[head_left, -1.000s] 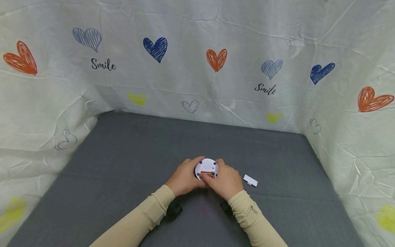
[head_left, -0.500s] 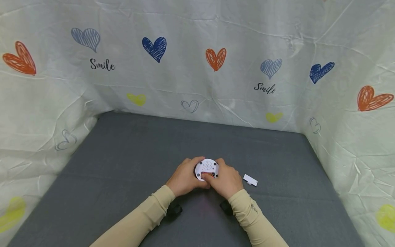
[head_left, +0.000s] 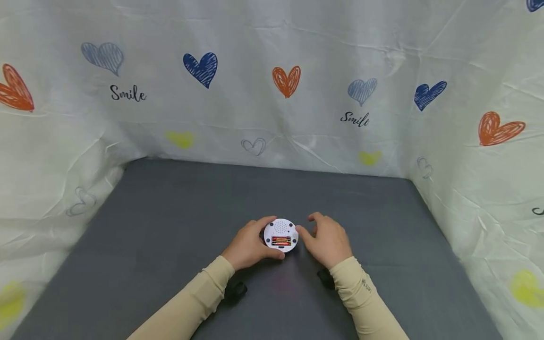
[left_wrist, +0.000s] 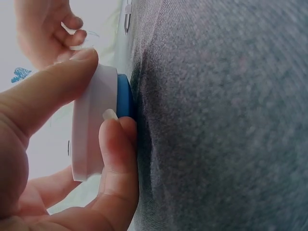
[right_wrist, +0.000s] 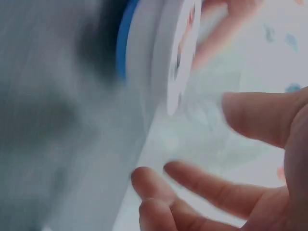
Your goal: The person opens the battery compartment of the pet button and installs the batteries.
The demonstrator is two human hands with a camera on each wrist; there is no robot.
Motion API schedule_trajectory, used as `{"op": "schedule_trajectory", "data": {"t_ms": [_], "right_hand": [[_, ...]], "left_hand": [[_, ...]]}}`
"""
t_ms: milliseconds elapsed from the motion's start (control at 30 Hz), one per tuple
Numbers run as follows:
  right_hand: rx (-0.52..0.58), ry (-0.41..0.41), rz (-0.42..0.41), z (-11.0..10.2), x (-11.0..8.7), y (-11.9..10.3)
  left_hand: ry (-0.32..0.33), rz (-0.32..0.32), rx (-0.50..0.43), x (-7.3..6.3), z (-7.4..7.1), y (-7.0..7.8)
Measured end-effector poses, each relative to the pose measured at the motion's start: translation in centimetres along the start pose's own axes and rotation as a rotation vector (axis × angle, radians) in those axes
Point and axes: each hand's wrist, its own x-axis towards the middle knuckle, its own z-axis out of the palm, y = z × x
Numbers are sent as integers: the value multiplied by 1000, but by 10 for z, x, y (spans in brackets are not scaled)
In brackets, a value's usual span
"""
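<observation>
A round white device [head_left: 280, 226] sits underside up, with speaker holes, small dark feet and an uncovered slot holding red batteries [head_left: 281, 241]. My left hand [head_left: 252, 243] grips its left side, thumb and fingers around the rim. In the left wrist view the device's blue part [left_wrist: 124, 96] faces the grey cloth. My right hand [head_left: 329, 241] is just off the device's right side, thumb and fingers apart, holding nothing in the right wrist view [right_wrist: 231, 178]. The small white battery cover seen earlier is not visible in the head view now; the right hand lies over that area.
Grey cloth [head_left: 191, 203] covers the table. A white sheet [head_left: 238, 113] printed with hearts hangs along the back and both sides. Dark wrist-worn pieces [head_left: 236, 292] sit under the forearms. A small, pale, slim item [left_wrist: 127, 17] lies at the top of the left wrist view.
My right hand has let go of the device and moved right, uncovering the batteries. The left hand keeps its grip. The head view has shifted slightly.
</observation>
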Motion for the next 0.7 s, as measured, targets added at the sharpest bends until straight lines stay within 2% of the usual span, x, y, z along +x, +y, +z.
{"op": "schedule_trajectory", "data": {"t_ms": [133,333,467,700], "right_hand": [[-55,54,-6,-15,-10,30],[-91,41,-2,-24,-30,64],[-113,57,-23,-23,-36,73],[-140,52,-18,-17,-36,74]], "left_hand": [[0,-12,-11,-1,-3,-1],[-7,7,-15,2,-7,0],[-9,5,-8,4,-6,1],[-24,-17,-6,3,-1,1]]}}
